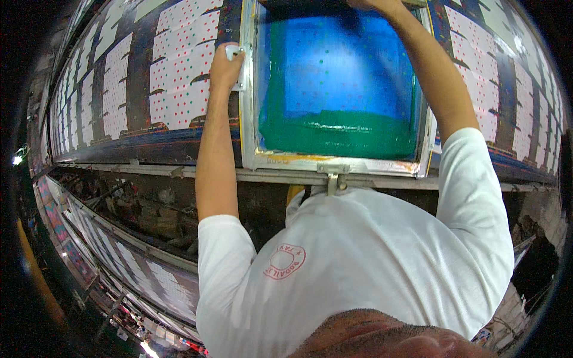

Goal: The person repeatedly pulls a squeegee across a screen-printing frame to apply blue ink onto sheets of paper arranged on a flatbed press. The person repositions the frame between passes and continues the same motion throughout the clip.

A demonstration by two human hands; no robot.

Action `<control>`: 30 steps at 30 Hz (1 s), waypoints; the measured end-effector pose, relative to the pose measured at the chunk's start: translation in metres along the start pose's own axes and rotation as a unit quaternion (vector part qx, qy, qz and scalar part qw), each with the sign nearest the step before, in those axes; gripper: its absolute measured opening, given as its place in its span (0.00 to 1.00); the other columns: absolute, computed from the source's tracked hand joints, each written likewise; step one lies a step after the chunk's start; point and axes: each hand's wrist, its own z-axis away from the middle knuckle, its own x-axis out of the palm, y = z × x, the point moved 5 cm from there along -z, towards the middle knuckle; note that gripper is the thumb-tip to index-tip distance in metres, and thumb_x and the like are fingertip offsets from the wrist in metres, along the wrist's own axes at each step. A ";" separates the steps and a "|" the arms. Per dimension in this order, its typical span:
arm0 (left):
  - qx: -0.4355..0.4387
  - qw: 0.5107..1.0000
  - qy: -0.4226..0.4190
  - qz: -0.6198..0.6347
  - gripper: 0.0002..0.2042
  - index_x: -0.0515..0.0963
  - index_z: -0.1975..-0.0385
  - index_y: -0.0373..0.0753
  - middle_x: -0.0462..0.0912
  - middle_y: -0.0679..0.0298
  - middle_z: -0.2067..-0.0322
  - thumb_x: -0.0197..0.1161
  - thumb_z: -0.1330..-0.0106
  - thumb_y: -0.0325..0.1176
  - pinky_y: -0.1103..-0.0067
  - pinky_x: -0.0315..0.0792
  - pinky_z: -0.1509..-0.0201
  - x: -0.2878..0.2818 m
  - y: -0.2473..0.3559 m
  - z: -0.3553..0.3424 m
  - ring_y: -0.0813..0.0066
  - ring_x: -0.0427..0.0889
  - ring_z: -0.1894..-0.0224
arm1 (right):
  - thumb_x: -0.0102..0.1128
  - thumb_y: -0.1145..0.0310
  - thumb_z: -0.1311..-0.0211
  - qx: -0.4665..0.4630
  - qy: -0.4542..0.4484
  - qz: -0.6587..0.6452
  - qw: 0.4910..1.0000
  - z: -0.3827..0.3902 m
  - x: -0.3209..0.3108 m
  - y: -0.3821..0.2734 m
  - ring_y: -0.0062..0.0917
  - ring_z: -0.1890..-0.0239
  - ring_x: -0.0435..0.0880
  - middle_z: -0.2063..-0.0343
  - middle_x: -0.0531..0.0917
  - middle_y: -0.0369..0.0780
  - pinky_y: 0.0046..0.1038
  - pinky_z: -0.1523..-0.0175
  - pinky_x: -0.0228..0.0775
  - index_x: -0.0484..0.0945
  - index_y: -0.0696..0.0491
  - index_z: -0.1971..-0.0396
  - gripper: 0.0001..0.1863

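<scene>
holding white handle (230,51) at frame (248,125) w/ l grip (227,67); can't tell re r grip (371,3)

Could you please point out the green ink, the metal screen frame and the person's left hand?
Green ink (337,138): head view, middle of the band.
Metal screen frame (248,125): head view, its left rail.
Left hand (225,69): head view, middle of the hand.

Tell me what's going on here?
A person's left hand grips a white piece at the left side of a metal frame. The right hand is at the far end, partly out of view. Green ink covers the near end of the blue screen. Dotted sheets lie on both sides.
</scene>
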 end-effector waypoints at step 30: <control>0.040 0.998 0.030 -0.045 0.26 0.79 0.46 0.36 0.85 0.46 0.50 0.66 0.33 0.52 0.60 0.74 0.39 0.003 0.002 -0.008 0.46 0.83 0.45 | 0.67 0.77 0.52 0.101 -0.081 -0.124 0.984 0.342 -0.037 -0.240 0.39 0.50 0.86 0.54 0.87 0.44 0.39 0.48 0.81 0.84 0.52 0.47 0.26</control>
